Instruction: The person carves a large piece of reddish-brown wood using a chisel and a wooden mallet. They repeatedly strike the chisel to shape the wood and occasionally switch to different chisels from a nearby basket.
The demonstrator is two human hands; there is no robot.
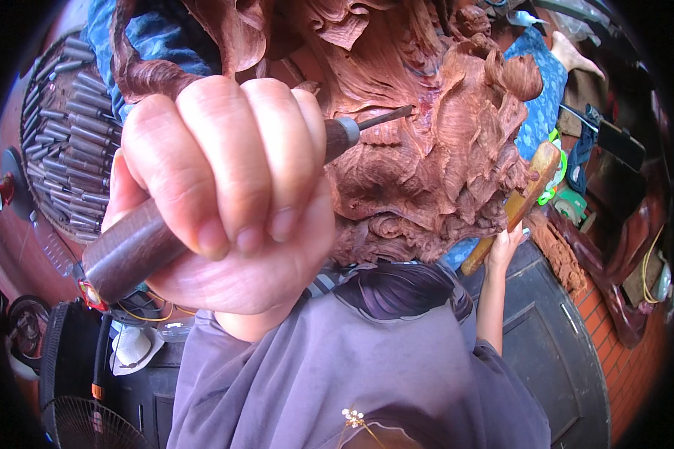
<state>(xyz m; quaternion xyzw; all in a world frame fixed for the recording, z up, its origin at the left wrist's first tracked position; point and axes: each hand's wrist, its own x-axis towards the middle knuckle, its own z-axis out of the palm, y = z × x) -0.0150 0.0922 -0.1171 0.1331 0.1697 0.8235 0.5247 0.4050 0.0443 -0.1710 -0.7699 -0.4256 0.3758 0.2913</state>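
Observation:
Close up, my left hand (225, 172) is wrapped round the dark wooden handle of a carving chisel (146, 243). Its slim steel shaft points right, over a large reddish-brown wood carving (457, 142) with deep folds and curled edges. Whether the tip touches the wood I cannot tell. Lower right of the carving, my right hand (505, 245) grips a wooden mallet (530, 183), a long pale-brown club held at a slant. Part of that hand's fingers is hidden behind the mallet.
At the left, a round tray holds many dark-handled chisels (82, 142). Blue cloth (535, 93) lies beside the carving. A fan (93, 423) and a white hat (133, 348) are at lower left. On the right are a phone (621, 146), bright green cord and a dark red wooden piece (621, 280).

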